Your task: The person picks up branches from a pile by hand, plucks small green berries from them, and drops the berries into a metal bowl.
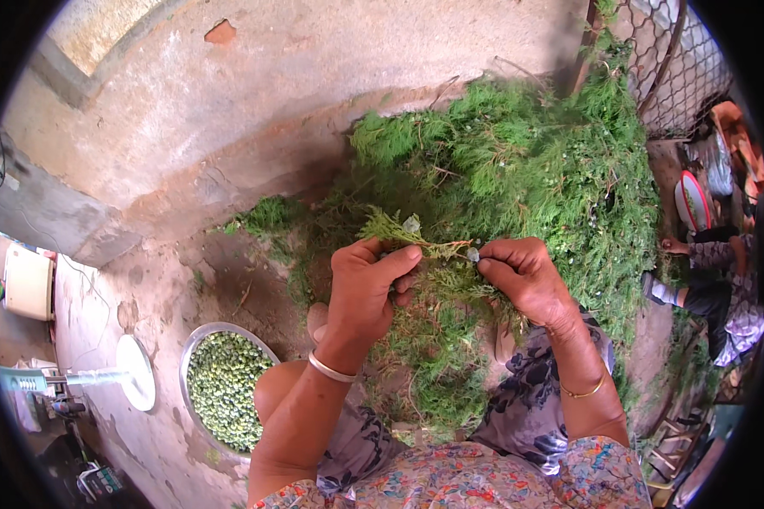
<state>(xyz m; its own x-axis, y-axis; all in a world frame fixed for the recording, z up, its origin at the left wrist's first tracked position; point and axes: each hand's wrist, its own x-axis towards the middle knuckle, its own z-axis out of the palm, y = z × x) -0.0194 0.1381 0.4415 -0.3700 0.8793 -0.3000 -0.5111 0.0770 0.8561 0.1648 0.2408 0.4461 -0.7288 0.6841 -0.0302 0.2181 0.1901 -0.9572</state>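
A small green cypress-like sprig [386, 227] is pinched between the thumb and fingers of my left hand [361, 293], over the greenery in front of my lap. One pale bluish cone [412, 224] shows on the sprig above that thumb. At the sprig's right end, the thumb and forefinger of my right hand [530, 280] close on another pale bluish cone [473, 254]. Whether this cone is still attached, I cannot tell. To my left on the floor stands a round metal basin [184, 377] holding many green cones [225, 390].
A large heap of cut green branches [518, 153] lies ahead and right, against a plastered wall [255, 76]. A white pedestal fan [136, 373] stands beyond the basin. At far right, another person [721, 297] sits near a red-and-white basin [694, 204] and wire mesh [688, 76].
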